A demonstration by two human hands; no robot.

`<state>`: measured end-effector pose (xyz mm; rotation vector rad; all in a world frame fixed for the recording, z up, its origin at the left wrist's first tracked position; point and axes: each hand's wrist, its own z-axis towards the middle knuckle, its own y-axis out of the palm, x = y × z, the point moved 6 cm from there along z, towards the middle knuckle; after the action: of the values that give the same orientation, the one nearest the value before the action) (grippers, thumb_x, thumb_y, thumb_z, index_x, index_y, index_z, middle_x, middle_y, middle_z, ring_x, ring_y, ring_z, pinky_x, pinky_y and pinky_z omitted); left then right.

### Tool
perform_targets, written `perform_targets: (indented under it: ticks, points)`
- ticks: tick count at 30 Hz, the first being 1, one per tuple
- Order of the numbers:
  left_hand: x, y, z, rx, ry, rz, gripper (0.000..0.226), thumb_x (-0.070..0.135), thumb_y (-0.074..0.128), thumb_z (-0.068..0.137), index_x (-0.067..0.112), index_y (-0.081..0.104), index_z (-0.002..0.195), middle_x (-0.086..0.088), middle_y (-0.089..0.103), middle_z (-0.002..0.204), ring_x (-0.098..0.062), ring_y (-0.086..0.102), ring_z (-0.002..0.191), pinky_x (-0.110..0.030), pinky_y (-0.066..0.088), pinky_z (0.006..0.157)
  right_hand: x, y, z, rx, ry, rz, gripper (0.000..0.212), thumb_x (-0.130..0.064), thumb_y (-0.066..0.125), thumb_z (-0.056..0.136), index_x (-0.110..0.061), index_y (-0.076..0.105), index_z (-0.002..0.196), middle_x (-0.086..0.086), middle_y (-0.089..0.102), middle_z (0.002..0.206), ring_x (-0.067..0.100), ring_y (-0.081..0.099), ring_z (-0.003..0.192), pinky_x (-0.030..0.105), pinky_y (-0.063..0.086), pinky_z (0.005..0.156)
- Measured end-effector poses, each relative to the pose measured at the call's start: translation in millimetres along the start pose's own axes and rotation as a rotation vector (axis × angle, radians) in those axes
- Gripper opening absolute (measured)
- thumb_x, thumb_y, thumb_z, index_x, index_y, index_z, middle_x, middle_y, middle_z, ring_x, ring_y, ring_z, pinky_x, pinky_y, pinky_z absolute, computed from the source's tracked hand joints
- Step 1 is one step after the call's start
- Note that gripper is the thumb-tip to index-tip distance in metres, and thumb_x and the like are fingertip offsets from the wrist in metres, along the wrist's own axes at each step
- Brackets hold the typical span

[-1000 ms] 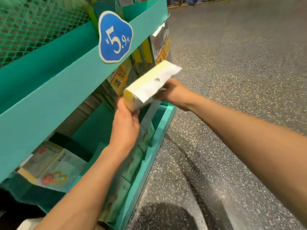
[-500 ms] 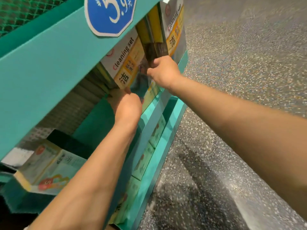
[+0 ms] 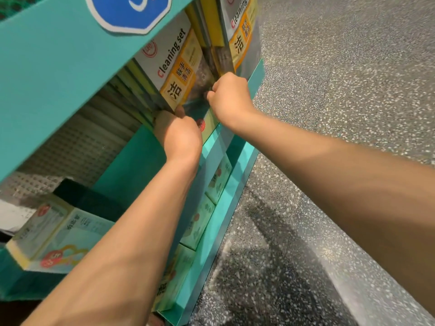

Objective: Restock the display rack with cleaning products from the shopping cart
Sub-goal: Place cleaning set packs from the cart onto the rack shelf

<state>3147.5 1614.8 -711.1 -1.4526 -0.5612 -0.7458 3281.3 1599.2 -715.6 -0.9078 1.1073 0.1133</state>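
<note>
The teal display rack [image 3: 58, 67] fills the left side. On its middle shelf stand several "Cleaning set" packs [image 3: 174, 67] in a row, white and yellow. My left hand [image 3: 179, 135] and my right hand [image 3: 229, 97] are both at the front of this row, fingers curled on the bottom edge of a cleaning set pack [image 3: 206, 124] between them. That pack leans just behind the shelf's front lip [image 3: 255, 74] and is mostly hidden by my hands. The shopping cart is not in view.
A blue price sign [image 3: 127, 12] hangs on the upper shelf's front. Pale green packs [image 3: 219, 177] line the lower shelf, and more packs [image 3: 54, 234] lie at the lower left. Speckled grey floor [image 3: 329, 114] spreads to the right of the rack.
A second ago both hands held the pack in the air in front of the rack. They have since carried it in under the upper shelf, among the standing packs.
</note>
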Motion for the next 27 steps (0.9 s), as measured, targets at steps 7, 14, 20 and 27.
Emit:
perform_targets:
  ticks: [7, 14, 20, 27]
  points:
    - [-7.0, -15.2, -14.0, -0.197, 0.104, 0.230, 0.025, 0.039, 0.049, 0.095, 0.015, 0.055, 0.092, 0.003, 0.052, 0.080, -0.017, 0.050, 0.070, -0.025, 0.028, 0.048, -12.7, -19.1, -22.6, 0.005, -0.188, -0.255, 0.021, -0.001, 0.048, 0.090, -0.007, 0.065, 0.101, 0.015, 0.062, 0.101, 0.033, 0.057, 0.095, 0.030, 0.040, 0.069]
    - [21.6, -12.4, -60.5, -0.195, 0.561, 0.618, 0.017, 0.016, 0.048, 0.093, 0.006, 0.059, 0.100, -0.015, 0.062, 0.100, -0.036, 0.056, 0.094, -0.041, 0.044, 0.078, 1.6, -53.2, -57.3, -0.087, -0.411, -0.572, 0.015, 0.002, 0.045, 0.087, -0.004, 0.053, 0.098, 0.016, 0.056, 0.104, 0.035, 0.056, 0.098, 0.033, 0.028, 0.064]
    - [107.1, 10.7, -105.1, -0.386, 0.706, 0.678, 0.015, 0.009, 0.047, 0.094, 0.001, 0.056, 0.103, -0.021, 0.060, 0.106, -0.040, 0.055, 0.101, -0.045, 0.040, 0.079, 12.2, -160.9, -71.9, -0.249, -0.186, -0.788, 0.021, 0.004, 0.044, 0.087, 0.002, 0.056, 0.104, 0.021, 0.058, 0.109, 0.038, 0.057, 0.102, 0.033, 0.032, 0.066]
    - [243.0, -33.5, -179.6, -0.637, 0.739, 0.642, 0.017, 0.008, 0.044, 0.094, -0.002, 0.057, 0.099, -0.025, 0.060, 0.104, -0.042, 0.056, 0.101, -0.046, 0.042, 0.079, -27.8, -336.3, -129.5, -0.278, 0.235, -0.728, 0.014, -0.005, 0.055, 0.088, -0.002, 0.061, 0.101, 0.021, 0.062, 0.104, 0.038, 0.059, 0.099, 0.032, 0.036, 0.067]
